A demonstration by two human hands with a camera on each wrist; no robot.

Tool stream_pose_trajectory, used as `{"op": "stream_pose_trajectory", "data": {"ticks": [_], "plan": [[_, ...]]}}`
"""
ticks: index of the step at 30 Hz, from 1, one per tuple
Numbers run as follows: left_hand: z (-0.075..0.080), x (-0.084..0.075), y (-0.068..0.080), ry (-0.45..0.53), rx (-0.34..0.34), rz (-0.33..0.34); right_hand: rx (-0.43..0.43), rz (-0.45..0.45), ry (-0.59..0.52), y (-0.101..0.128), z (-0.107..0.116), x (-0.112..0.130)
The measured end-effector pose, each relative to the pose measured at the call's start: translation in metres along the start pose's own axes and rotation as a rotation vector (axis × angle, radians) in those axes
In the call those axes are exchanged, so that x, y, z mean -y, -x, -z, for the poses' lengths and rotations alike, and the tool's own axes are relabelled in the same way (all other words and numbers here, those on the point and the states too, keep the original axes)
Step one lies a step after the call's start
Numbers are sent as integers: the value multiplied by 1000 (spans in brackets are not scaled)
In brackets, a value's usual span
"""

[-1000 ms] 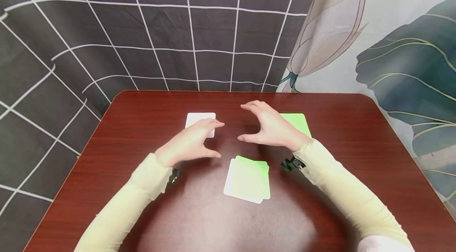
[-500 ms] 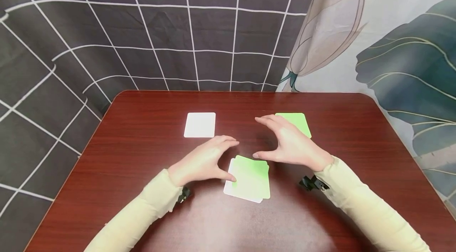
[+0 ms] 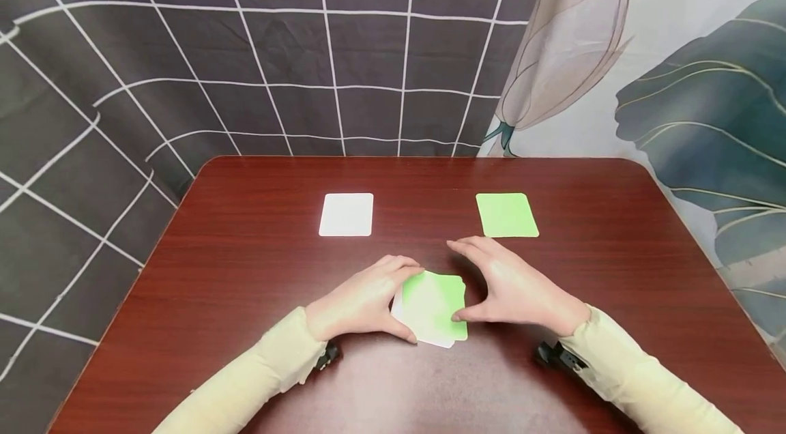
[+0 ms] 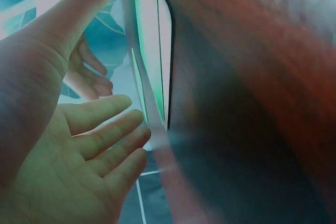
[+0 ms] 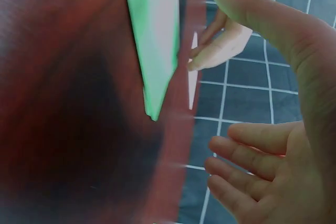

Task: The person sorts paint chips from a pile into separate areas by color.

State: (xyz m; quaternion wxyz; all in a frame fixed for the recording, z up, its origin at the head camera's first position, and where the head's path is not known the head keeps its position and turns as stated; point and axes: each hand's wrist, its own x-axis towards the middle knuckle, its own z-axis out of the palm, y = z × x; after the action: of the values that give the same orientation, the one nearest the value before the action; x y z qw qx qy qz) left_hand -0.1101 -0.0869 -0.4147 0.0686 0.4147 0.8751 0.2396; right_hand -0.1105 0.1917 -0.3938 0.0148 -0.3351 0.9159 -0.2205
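From the head camera, a loose stack of cards (image 3: 432, 308), green on top with white edges showing below, lies on the dark red table (image 3: 245, 270) near its front edge. The left hand (image 3: 362, 301) sits at the stack's left side, fingers loosely spread, thumb at the stack's near left corner. The right hand (image 3: 516, 287) sits at the stack's right side, fingers spread, thumb tip touching the right edge of the stack. Behind the stack and well apart from it lie a single white card (image 3: 346, 214) to its left and a single green card (image 3: 506, 215) to its right.

From the left wrist, the left hand (image 4: 68, 145) shows an open palm with relaxed fingers just beside the stack (image 4: 152, 66).

From the right wrist, the right hand (image 5: 278, 145) is likewise open-palmed, fingers apart, near the stack (image 5: 155, 40); the picture is blurred.
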Motion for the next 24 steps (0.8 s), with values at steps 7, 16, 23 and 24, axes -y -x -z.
{"op": "stream_pose_trajectory", "data": {"ticks": [7,16,23,24], "plan": [[-5,-1,-1,8,18,10,42,1,-6,13,-16,1],[-6,0,-2,12,45,27,40,7,-6,18,-28,0],[-8,1,-2,22,49,35,33,39,-26,15,-28,0],[-7,1,-2,21,51,37,33,44,-28,15,-28,0]]}}
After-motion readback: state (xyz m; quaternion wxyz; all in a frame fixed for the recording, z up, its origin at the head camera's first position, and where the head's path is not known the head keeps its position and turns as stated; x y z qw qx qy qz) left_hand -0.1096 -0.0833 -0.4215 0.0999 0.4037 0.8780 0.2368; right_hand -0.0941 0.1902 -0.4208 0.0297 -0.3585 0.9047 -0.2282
